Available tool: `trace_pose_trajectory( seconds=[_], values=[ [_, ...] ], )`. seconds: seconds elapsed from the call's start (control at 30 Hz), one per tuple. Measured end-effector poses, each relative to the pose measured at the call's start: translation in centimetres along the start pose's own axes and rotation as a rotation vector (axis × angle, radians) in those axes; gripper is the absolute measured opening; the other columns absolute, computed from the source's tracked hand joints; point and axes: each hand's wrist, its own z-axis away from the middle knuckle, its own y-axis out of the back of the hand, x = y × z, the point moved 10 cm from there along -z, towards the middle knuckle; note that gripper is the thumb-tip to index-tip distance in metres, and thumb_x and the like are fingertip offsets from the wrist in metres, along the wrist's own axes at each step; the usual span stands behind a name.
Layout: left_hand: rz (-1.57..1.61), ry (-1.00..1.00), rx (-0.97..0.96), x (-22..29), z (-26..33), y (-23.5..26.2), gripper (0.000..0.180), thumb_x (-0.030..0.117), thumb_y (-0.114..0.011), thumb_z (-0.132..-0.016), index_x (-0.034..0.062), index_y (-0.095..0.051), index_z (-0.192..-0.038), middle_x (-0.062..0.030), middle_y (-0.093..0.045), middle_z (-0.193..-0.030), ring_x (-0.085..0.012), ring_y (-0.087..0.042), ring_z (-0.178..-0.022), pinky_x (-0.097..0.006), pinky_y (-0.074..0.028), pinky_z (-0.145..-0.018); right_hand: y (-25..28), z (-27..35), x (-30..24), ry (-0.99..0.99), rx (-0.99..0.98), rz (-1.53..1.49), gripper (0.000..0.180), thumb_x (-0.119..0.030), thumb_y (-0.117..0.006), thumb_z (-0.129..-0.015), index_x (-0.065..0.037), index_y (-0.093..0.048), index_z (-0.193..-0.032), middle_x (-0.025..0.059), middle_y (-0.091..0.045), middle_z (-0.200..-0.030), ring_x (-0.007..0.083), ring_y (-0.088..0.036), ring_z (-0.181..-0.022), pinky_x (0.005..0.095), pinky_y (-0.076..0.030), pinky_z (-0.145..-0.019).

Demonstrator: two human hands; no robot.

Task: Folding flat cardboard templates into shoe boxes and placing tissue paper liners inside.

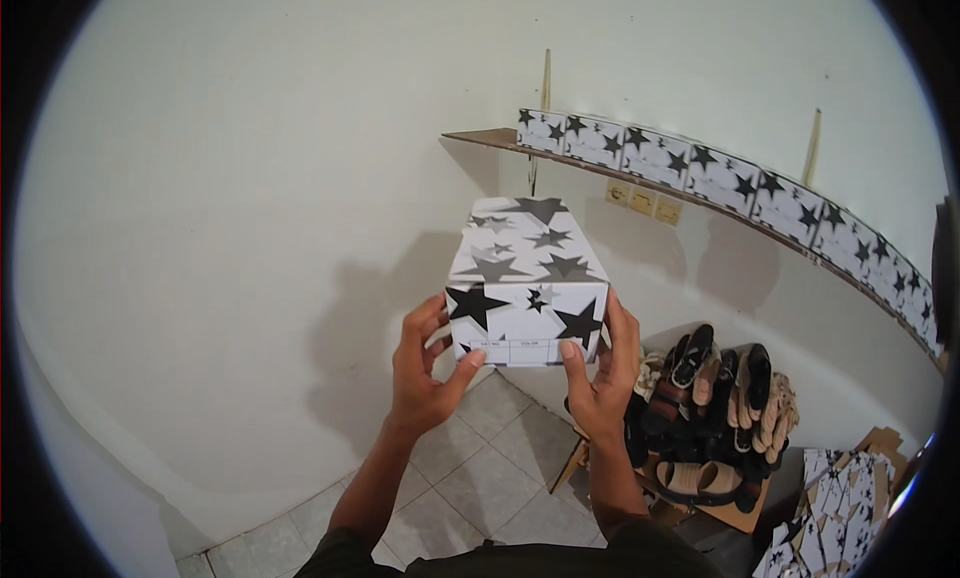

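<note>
Both hands (425, 363) (600, 378) hold a star-printed white box (527, 278)

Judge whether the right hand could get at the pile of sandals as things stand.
Probably not yet: the right hand and left hand both grip the star-patterned box; the sandals lie uncovered below.

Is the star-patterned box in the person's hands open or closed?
Closed. The lid lies flat on the star-patterned box, with no gap showing. Left hand and right hand grip its sides.
</note>
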Motion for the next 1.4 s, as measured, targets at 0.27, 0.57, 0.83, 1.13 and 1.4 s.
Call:
trace_pose_trajectory(
  seconds=[0.27, 0.57, 0.83, 1.13, 1.4],
  values=[
    [-0.129, -0.167, 0.089, -15.7, -16.8, 14.5, 0.068, 0.004, -0.073, -0.088, -0.0024, -0.039, -0.146, -0.0185, -0.050, -0.143, -0.0295, -0.054, -0.131, -0.043, -0.050, -0.102, -22.2, -10.2, 12.4, 0.064, 0.050, -0.095, 0.065, -0.002, -0.070, -0.090, 0.005, -0.043, -0.148, 0.0233, -0.053, -0.130, 0.0321, -0.059, -0.117, 0.0383, -0.054, -0.092],
    [-0.145, -0.283, 0.128, -34.3, -33.3, 35.6, 0.064, 0.000, -0.070, -0.090, 0.0015, -0.042, -0.147, -0.0153, -0.042, -0.146, -0.0234, -0.053, -0.125, -0.039, -0.054, -0.093, -52.2, -17.7, 21.2, 0.266, 0.130, 0.406, 0.068, -0.005, -0.077, -0.084, 0.008, -0.046, -0.144, 0.0218, -0.061, -0.128, 0.0315, -0.057, -0.101, 0.0402, -0.050, -0.087],
    [-0.275, -0.561, 0.209, -50.6, -54.6, 47.1, 0.036, -0.005, -0.067, -0.090, 0.0047, -0.068, -0.124, -0.0176, -0.064, -0.126, -0.0298, -0.064, -0.113, -0.036, -0.054, -0.086, -75.4, -30.5, 33.5, 0.430, 0.260, 0.589, 0.048, -0.005, -0.076, -0.086, -0.012, -0.065, -0.133, 0.0247, -0.055, -0.142, 0.0330, -0.057, -0.101, 0.0397, -0.052, -0.082],
    [-0.165, -0.522, 0.170, -65.2, -63.9, 47.3, 0.038, 0.001, -0.067, -0.093, 0.0111, -0.067, -0.129, -0.0195, -0.064, -0.133, -0.0280, -0.068, -0.111, -0.033, -0.058, -0.078, -83.3, -33.9, 45.4, 0.451, 0.325, 0.837, 0.045, -0.013, -0.073, -0.090, -0.016, -0.064, -0.135, 0.0247, -0.058, -0.136, 0.0350, -0.056, -0.101, 0.0394, -0.054, -0.081],
    [-0.089, -0.522, 0.126, -79.0, -77.5, 41.0, 0.041, 0.003, -0.067, -0.094, 0.0128, -0.065, -0.133, -0.0212, -0.062, -0.135, -0.0283, -0.069, -0.111, -0.035, -0.059, -0.081, -85.8, -43.1, 61.1, 0.425, 0.318, 0.926, 0.043, -0.014, -0.071, -0.092, -0.017, -0.064, -0.134, 0.0240, -0.058, -0.136, 0.0357, -0.056, -0.102, 0.0403, -0.055, -0.081]
  ],
)
